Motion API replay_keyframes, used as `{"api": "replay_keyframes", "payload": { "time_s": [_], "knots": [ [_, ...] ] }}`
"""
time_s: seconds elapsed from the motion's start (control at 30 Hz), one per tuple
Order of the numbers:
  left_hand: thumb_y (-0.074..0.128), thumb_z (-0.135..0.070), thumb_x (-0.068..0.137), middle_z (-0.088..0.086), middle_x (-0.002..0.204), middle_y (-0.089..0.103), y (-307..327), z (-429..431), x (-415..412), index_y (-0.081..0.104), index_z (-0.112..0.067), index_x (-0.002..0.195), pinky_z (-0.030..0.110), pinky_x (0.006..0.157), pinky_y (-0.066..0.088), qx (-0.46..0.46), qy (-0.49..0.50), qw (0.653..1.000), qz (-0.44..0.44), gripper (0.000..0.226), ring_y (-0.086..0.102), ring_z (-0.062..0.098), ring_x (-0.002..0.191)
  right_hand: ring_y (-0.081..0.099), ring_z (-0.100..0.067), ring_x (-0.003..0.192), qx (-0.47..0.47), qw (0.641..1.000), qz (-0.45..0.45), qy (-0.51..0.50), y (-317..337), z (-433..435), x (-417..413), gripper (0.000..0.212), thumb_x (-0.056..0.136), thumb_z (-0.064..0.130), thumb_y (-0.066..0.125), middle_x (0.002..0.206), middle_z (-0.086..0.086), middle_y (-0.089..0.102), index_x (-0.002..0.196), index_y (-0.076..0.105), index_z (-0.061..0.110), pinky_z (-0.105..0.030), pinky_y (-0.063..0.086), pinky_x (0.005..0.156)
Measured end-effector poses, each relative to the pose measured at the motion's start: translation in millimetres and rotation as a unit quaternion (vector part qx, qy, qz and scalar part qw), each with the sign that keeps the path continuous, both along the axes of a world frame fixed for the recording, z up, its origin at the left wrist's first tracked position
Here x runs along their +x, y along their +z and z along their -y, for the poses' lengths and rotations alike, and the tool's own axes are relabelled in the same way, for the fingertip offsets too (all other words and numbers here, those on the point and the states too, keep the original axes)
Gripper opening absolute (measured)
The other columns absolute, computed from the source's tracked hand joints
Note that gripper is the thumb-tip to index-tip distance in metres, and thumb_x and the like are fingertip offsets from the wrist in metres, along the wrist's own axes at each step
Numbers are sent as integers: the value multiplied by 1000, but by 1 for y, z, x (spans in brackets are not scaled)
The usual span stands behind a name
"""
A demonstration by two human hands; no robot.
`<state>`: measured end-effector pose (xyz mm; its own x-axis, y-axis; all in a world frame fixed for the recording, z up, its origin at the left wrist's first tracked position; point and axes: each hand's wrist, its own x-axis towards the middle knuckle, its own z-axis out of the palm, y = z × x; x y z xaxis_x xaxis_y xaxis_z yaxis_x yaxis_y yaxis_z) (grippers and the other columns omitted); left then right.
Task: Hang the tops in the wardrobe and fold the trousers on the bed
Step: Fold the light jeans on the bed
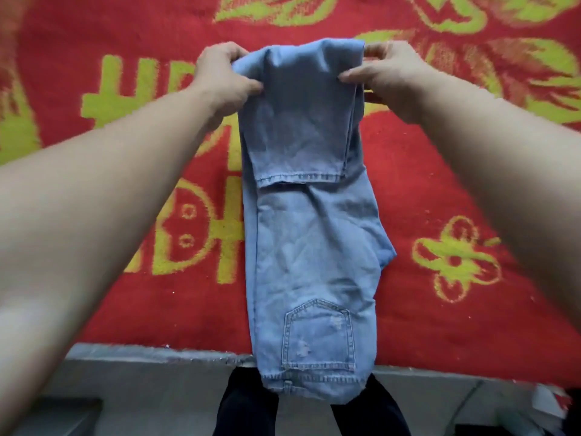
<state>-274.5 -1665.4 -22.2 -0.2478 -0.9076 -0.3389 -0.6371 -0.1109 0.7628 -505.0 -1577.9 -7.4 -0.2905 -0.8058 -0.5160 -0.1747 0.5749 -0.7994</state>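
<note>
So the jeans [309, 247] are lying lengthwise down the middle of the frame on a red blanket [471, 184] with yellow-green flowers and characters on it. They're light blue and halved along their length, one leg on top of the other. The lower part of the legs is doubled back toward the bottom of the frame, so the hem [300, 178] sits a bit above centre, on top of the rest of the denim.

The left hand [220, 73] has the left end of that fold, at upper centre-left, with the thumb on top and the fingers curled round the cloth. The right hand [388, 77] is doing the same at the right end, upper centre-right, pinching the edge between thumb and fingers. Both are gripping and the fold looks lifted a little off the blanket, though it's a bit blurry up there.

Down at lower centre there's a back pocket [317, 336] facing up, with some worn patches on it. The waistband [314, 380] hangs just past the blanket's edge, over a grey floor [141, 372]. The person's dark-clad legs [248, 410] show at the bottom, right under the waistband.
</note>
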Motion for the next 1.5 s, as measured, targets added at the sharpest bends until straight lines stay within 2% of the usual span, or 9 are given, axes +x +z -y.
{"api": "replay_keyframes", "payload": {
  "time_s": [0.13, 0.27, 0.6, 0.77, 0.97, 1.13, 1.3, 1.4, 1.5],
  "knots": [
    [68, -3, 72, 1, 93, 59, 40, -49, 21, 57, -20, 96, 20, 62, 43, -33, -52, 998, 32, 32, 51, 11, 78, 61, -7, 72, -19, 997, -66, 46, 41, -43, 16, 31, 72, 1, 65, 81, 1, 64, 99, 70, 18, -27, 52, 66],
    [64, -4, 72, 2, 101, 66, 64, -112, 40, 62, -19, 105, 30, 75, 49, -76, -58, 990, 104, 36, 59, 20, 90, 61, -17, 83, -28, 981, -155, 112, 59, -90, 34, 30, 72, 1, 59, 90, -4, 67, 94, 68, 19, -30, 50, 74],
    [63, -8, 77, 8, 109, 62, 38, -264, 86, 64, -19, 113, 43, 77, 42, -171, -229, 912, 294, 37, 57, 34, 106, 56, -38, 99, -122, 826, -384, 394, 35, -224, 61, 29, 81, 8, 59, 108, -14, 58, 108, 67, 14, -47, 47, 76],
    [51, -8, 88, 1, 154, 33, -20, -307, 95, 37, -27, 143, 42, 98, 45, 16, -370, 848, 379, 60, 44, 28, 133, 28, -29, 143, 65, 729, -384, 562, -26, -282, 68, 53, 88, 14, 55, 159, -6, 27, 139, 50, 29, -39, 43, 102],
    [39, -37, 103, 7, 165, 5, -43, -338, 105, 26, -31, 153, 49, 106, 38, 13, -233, 929, 286, 52, 31, 34, 140, 10, -36, 151, 30, 799, -404, 445, -48, -314, 83, 55, 93, 22, 49, 165, -14, 8, 147, 41, 18, -44, 24, 118],
    [35, -47, 102, 16, 163, -14, -52, -372, 111, -10, -34, 156, 52, 116, 22, 77, -280, 893, 344, 71, -4, 36, 150, 0, -39, 151, 129, 813, -389, 413, -55, -351, 104, 72, 99, 25, 43, 164, -17, -13, 159, 2, 26, -50, 18, 119],
    [64, -49, 88, 17, 155, 17, -49, -400, 109, 3, -18, 156, 48, 110, 30, 83, -3, 966, 246, 96, 28, 35, 138, 27, -34, 143, 125, 961, -235, 69, -59, -394, 129, 88, 91, 35, 62, 157, -17, 25, 159, 8, 17, -45, 27, 115],
    [75, -54, 77, 19, 145, 34, -52, -435, 114, 25, -5, 144, 42, 111, 30, 219, 173, 946, 165, 97, 34, 38, 135, 49, -28, 127, 218, 966, -122, -60, -68, -427, 144, 90, 83, 52, 71, 133, -11, 54, 153, 28, 15, -40, 38, 107],
    [79, -49, 76, 16, 146, 39, -58, -465, 125, 31, -3, 141, 40, 113, 29, 245, 130, 950, 143, 93, 33, 32, 138, 59, -24, 115, 221, 970, -29, -94, -77, -457, 155, 78, 79, 45, 79, 122, -8, 63, 144, 43, 21, -43, 44, 105]
  ]
}}
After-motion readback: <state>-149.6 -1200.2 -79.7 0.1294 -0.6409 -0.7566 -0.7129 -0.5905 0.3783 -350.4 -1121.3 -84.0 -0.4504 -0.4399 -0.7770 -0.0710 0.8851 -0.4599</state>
